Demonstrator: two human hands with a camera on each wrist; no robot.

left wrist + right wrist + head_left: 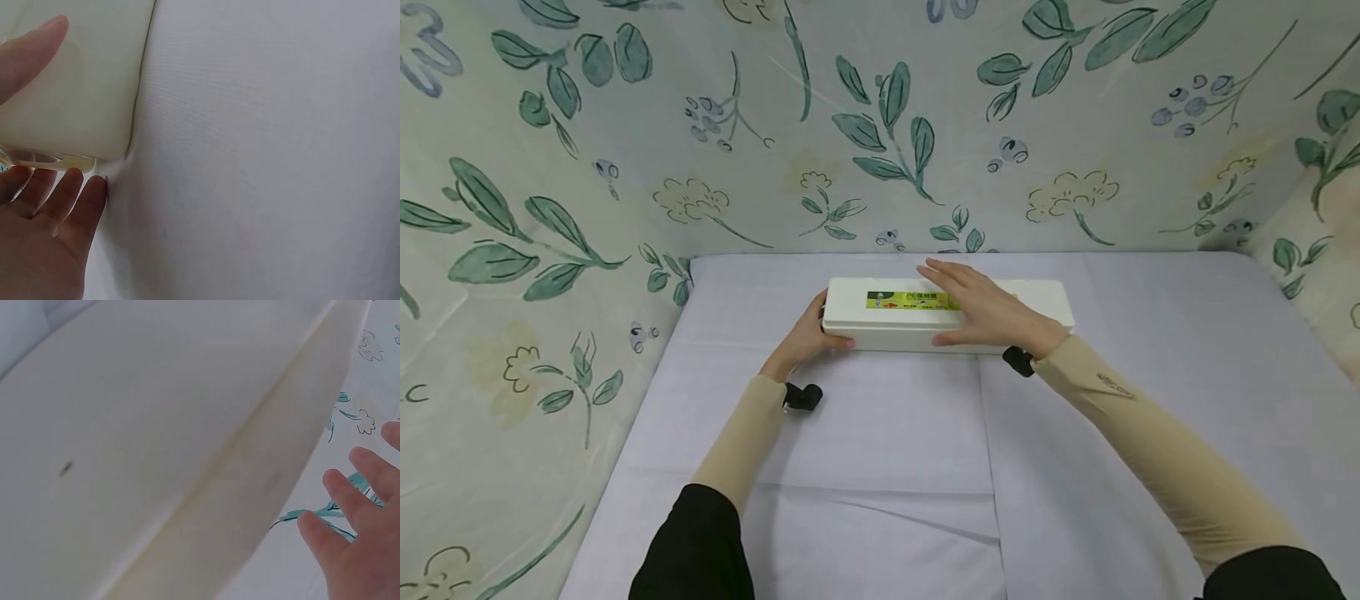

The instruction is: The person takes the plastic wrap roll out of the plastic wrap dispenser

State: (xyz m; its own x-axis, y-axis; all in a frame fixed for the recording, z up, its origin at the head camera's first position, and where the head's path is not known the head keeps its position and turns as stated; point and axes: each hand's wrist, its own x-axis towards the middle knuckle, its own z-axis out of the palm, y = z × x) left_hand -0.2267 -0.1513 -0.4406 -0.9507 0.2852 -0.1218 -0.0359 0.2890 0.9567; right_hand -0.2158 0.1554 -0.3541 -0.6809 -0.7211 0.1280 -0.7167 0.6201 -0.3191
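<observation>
A long white cling film box [891, 339] lies crosswise on the white cloth, a yellow-green label [906, 300] on its lid. My left hand [805, 337] grips the box's left end. In the left wrist view its thumb [37, 53] lies over the front face, and the fingers [87, 206] are at the end, beside a clear plastic part [44, 156]. My right hand [992, 312] is spread over the right half of the box, covering part of the label. The right wrist view has its fingers [350, 500] straight and apart, just off the box's edge.
A white cloth [880, 433] with fold creases covers the table. Behind and to the left hangs a leaf-patterned curtain [737, 167]. Black wrist cameras [803, 397] sit on both forearms, close above the cloth.
</observation>
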